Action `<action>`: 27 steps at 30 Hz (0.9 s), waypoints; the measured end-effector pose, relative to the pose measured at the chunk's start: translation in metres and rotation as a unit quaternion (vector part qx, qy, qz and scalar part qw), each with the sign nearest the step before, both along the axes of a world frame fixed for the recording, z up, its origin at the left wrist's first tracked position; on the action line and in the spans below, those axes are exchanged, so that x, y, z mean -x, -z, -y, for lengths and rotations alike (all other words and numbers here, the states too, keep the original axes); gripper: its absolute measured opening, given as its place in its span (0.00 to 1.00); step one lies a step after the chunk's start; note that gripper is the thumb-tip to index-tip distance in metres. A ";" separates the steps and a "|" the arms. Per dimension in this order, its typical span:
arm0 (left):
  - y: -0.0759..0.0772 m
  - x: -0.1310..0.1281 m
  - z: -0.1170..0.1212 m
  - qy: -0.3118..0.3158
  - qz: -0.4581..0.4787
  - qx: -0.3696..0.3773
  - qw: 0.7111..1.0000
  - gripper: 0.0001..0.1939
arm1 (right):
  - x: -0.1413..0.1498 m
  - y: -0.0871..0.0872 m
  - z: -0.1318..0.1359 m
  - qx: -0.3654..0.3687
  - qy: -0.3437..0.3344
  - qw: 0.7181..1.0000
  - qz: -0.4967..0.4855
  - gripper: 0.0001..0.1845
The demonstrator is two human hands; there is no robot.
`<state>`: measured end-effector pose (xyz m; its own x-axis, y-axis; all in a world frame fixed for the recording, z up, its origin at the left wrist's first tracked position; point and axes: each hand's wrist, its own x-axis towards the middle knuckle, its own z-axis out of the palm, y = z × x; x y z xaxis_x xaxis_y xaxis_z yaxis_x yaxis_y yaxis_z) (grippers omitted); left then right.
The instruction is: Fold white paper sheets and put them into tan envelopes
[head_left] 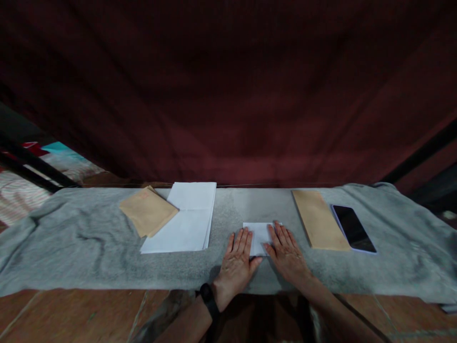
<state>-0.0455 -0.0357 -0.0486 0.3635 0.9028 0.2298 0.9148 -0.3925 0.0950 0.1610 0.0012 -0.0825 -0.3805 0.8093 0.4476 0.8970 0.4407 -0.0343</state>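
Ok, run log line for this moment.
left hand: on small white rectangular paper | right hand: on same paper | left side: tan paper pieces overlapping white paper sheets | right side: tan paper rectangle beside black-screened phone

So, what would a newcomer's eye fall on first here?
Probably the dark red cloth, filling the upper half of the view. Below it, near the middle, the left hand and right hand lie flat over either side of a small white paper. A dark-screened phone stands out toward the right, beside brown paper.
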 end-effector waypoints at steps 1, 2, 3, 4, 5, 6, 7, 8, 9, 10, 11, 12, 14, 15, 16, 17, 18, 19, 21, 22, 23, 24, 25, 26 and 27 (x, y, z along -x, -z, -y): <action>0.000 0.000 0.002 0.002 -0.002 0.003 1.000 0.37 | 0.000 0.001 0.000 -0.005 0.001 1.000 0.003 0.33; 0.000 0.000 0.003 0.002 -0.006 0.006 1.000 0.38 | 0.000 0.002 0.000 -0.011 0.002 1.000 0.006 0.33; -0.001 0.000 0.004 0.001 -0.009 0.010 1.000 0.38 | 0.000 0.003 0.000 -0.015 0.003 1.000 0.008 0.33; -0.001 0.000 0.005 0.001 -0.013 0.013 1.000 0.38 | 0.000 0.003 -0.001 -0.018 0.004 1.000 0.010 0.33; -0.001 0.001 0.006 0.002 -0.015 0.015 1.000 0.39 | 0.000 0.004 -0.001 -0.020 0.005 1.000 0.011 0.33; -0.002 0.001 0.007 0.004 -0.016 0.016 1.000 0.39 | -0.001 0.004 -0.001 -0.022 0.006 1.000 0.010 0.33; -0.002 0.001 0.008 0.008 -0.017 0.016 1.000 0.39 | -0.001 0.004 -0.002 -0.022 0.007 1.000 0.009 0.33; -0.002 0.001 0.010 0.011 -0.018 0.016 1.000 0.40 | -0.001 0.005 -0.002 -0.021 0.007 1.000 0.007 0.33; -0.002 0.001 0.013 0.014 -0.019 0.015 1.000 0.40 | -0.001 0.005 -0.002 -0.018 0.007 1.000 0.005 0.34; -0.002 0.001 0.016 0.016 -0.021 0.013 1.000 0.41 | -0.001 0.005 -0.002 -0.014 0.008 1.000 0.004 0.34; -0.002 0.000 0.019 0.017 -0.023 0.012 1.000 0.41 | -0.001 0.005 -0.003 -0.009 0.009 1.000 0.003 0.34; -0.002 -0.001 0.022 0.016 -0.026 0.011 0.999 0.42 | 0.000 0.004 -0.003 -0.003 0.009 1.000 0.004 0.33; 0.000 -0.002 0.027 0.012 -0.030 0.011 0.999 0.42 | 0.000 0.004 -0.002 0.009 0.010 1.000 0.008 0.33; 0.000 -0.003 0.028 0.010 -0.031 0.013 0.999 0.42 | 0.000 0.004 -0.002 0.015 0.010 1.000 0.010 0.33; 0.001 -0.004 0.029 0.006 -0.031 0.015 0.999 0.42 | 0.000 0.003 -0.002 0.021 0.012 1.000 0.011 0.33; 0.002 -0.006 0.030 0.002 -0.032 0.019 0.999 0.42 | 0.001 0.003 -0.002 0.027 0.015 0.999 0.012 0.33; 0.003 -0.007 0.030 -0.005 -0.033 0.023 0.999 0.43 | 0.001 0.003 -0.002 0.034 0.018 0.999 0.013 0.33; 0.004 -0.008 0.030 -0.012 -0.034 0.029 0.999 0.43 | 0.001 0.003 -0.002 0.042 0.021 0.999 0.014 0.33; 0.003 -0.011 0.029 -0.025 -0.037 0.045 0.998 0.45 | 0.002 0.003 -0.003 0.056 0.027 0.998 0.017 0.33; 0.001 -0.012 0.028 -0.029 -0.038 0.054 0.997 0.45 | 0.002 0.002 -0.003 0.061 0.030 0.997 0.020 0.33; -0.001 -0.014 0.028 -0.031 -0.039 0.065 0.997 0.45 | 0.002 0.002 -0.003 0.066 0.033 0.997 0.022 0.33; -0.003 -0.015 0.028 -0.034 -0.040 0.076 0.996 0.45 | 0.002 0.002 -0.004 0.070 0.036 0.997 0.023 0.33; -0.006 -0.018 0.028 -0.038 -0.041 0.085 0.995 0.45 | 0.002 0.002 -0.004 0.074 0.038 0.996 0.023 0.33; -0.008 -0.020 0.030 -0.043 -0.042 0.092 0.994 0.45 | 0.002 0.002 -0.004 0.078 0.040 0.996 0.023 0.33; -0.010 -0.023 0.032 -0.046 -0.042 0.095 0.994 0.44 | 0.002 0.001 -0.004 0.083 0.041 0.995 0.022 0.34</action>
